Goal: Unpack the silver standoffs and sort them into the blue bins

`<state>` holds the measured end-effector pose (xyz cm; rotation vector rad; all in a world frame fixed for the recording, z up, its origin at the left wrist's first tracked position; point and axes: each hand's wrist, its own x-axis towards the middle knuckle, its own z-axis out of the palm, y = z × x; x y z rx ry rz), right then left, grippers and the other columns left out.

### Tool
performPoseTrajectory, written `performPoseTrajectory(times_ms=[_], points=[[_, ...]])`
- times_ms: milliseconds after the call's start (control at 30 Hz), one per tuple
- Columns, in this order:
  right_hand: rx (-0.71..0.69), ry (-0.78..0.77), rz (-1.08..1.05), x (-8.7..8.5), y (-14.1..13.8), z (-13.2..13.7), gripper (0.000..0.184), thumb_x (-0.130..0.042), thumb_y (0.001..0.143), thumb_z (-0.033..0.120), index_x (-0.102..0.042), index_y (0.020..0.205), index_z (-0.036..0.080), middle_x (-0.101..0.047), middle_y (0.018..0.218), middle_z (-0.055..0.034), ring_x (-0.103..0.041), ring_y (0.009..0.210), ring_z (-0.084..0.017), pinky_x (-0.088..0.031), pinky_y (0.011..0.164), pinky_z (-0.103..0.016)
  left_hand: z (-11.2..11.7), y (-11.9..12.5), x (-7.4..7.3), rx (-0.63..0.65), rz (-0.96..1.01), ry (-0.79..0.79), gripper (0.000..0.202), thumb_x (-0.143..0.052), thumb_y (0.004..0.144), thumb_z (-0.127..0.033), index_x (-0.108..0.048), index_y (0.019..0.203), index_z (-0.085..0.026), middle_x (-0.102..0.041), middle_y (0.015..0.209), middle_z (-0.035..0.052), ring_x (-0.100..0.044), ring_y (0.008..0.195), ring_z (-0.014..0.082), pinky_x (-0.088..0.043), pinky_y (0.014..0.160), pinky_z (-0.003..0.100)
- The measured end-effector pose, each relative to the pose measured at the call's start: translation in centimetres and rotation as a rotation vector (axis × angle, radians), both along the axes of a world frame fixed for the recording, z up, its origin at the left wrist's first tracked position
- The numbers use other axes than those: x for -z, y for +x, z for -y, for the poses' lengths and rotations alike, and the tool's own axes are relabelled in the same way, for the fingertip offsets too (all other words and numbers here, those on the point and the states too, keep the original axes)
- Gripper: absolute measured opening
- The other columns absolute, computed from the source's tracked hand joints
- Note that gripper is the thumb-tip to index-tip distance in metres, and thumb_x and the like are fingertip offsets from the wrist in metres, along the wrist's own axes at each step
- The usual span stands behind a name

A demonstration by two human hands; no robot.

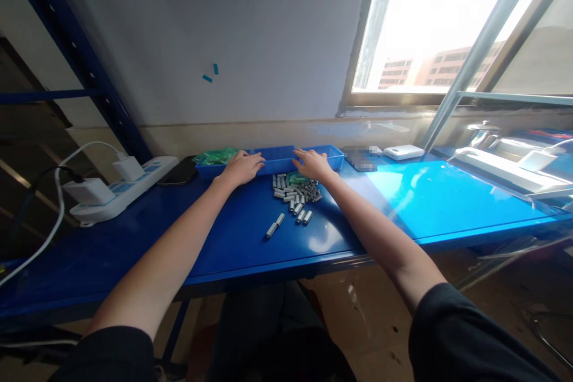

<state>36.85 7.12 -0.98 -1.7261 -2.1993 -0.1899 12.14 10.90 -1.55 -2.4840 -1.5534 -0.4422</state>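
Observation:
A long blue plastic tray (280,158) sits at the back of the blue table. Over its left part is my left hand (244,167), fingers stretched out and apart, beside a heap of green pieces (217,157) in the tray's left end. My right hand (311,163) reaches over the tray's front rim farther right, its fingers spread with nothing visible in them. In front of the tray, between my arms, lies a pile of small silver metal cylinders (298,199). More green pieces (295,178) lie among them. Two cylinders (274,227) lie apart, nearer the front edge.
On the left are a white power strip (134,188) with plugged-in chargers and a dark phone (178,171). A white box-like device (403,152) lies at the back right. Another white power strip (501,168) is farther right. Metal posts rise on both sides.

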Motion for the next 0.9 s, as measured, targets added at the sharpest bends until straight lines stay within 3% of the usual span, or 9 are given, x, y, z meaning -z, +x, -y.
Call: performPoseTrajectory(times_ms=[133,367,500,600,700,800,900], points=[[-0.023,-0.033,0.013,-0.2,-0.3,0.4,0.054,-0.039,0.091,0.05,-0.041,0.141,0.03,-0.037,0.151,-0.0031,-0.041,0.13,-0.032,-0.032,0.099,-0.063,-0.1,-0.8,-0.3,0.03,-0.003,-0.036,0.039,-0.041,0.091,-0.044,-0.063,0.119,-0.029,-0.049,0.144,-0.002,-0.043,0.121,0.03,-0.038,0.1,0.043],[-0.049,-0.038,0.004,0.1,-1.0,0.5,0.053,-0.039,0.092,0.048,-0.041,0.142,0.029,-0.036,0.151,-0.0053,-0.044,0.128,-0.032,-0.03,0.099,-0.064,0.1,-2.0,0.5,0.078,0.052,0.074,0.035,-0.042,0.09,-0.042,-0.065,0.111,-0.025,-0.057,0.135,0.0022,-0.049,0.117,0.0276,-0.037,0.101,0.042],[-0.14,0.0,-0.079,-0.2,0.0,1.4,0.055,-0.043,0.091,0.051,-0.043,0.14,0.027,-0.042,0.148,-0.0072,-0.04,0.13,-0.03,-0.03,0.103,-0.057,0.7,-1.7,0.6,0.08,0.041,0.068,0.034,-0.042,0.091,-0.04,-0.065,0.108,-0.023,-0.058,0.134,0.0033,-0.047,0.12,0.0288,-0.037,0.101,0.044],[-0.273,0.003,-0.046,-0.9,0.7,2.5,0.049,-0.059,0.082,0.051,-0.059,0.125,0.027,-0.05,0.138,-0.0074,-0.039,0.128,-0.03,-0.033,0.102,-0.051,1.8,-1.1,0.4,0.023,0.042,0.085,0.033,-0.044,0.09,-0.043,-0.064,0.11,-0.026,-0.054,0.138,0.0052,-0.037,0.129,0.0341,-0.034,0.101,0.054],[-0.329,-0.026,0.087,-1.4,0.6,3.3,0.032,-0.069,0.073,0.043,-0.071,0.1,0.025,-0.051,0.129,-0.0088,-0.042,0.121,-0.031,-0.035,0.098,-0.049,3.4,-0.5,-0.1,-0.013,0.096,0.16,0.036,-0.048,0.088,-0.044,-0.059,0.119,-0.027,-0.048,0.141,0.0089,-0.029,0.134,0.0361,-0.032,0.101,0.059],[-0.348,0.044,0.152,-1.6,0.0,3.6,0.013,-0.065,0.075,0.029,-0.073,0.082,0.021,-0.051,0.126,-0.0098,-0.044,0.114,-0.029,-0.038,0.095,-0.045,4.8,0.0,-0.5,0.004,0.215,0.224,0.033,-0.048,0.089,-0.039,-0.06,0.117,-0.025,-0.054,0.131,0.009,-0.033,0.131,0.0331,-0.033,0.103,0.054],[-0.368,0.151,0.093,-1.8,-0.6,3.6,0.018,-0.055,0.08,0.021,-0.073,0.08,0.019,-0.057,0.107,-0.0101,-0.049,0.104,-0.025,-0.041,0.089,-0.038,5.7,0.9,-0.5,0.135,0.328,0.212,0.028,-0.049,0.089,-0.035,-0.062,0.11,-0.022,-0.062,0.117,0.0072,-0.044,0.122,0.0276,-0.035,0.106,0.045]])
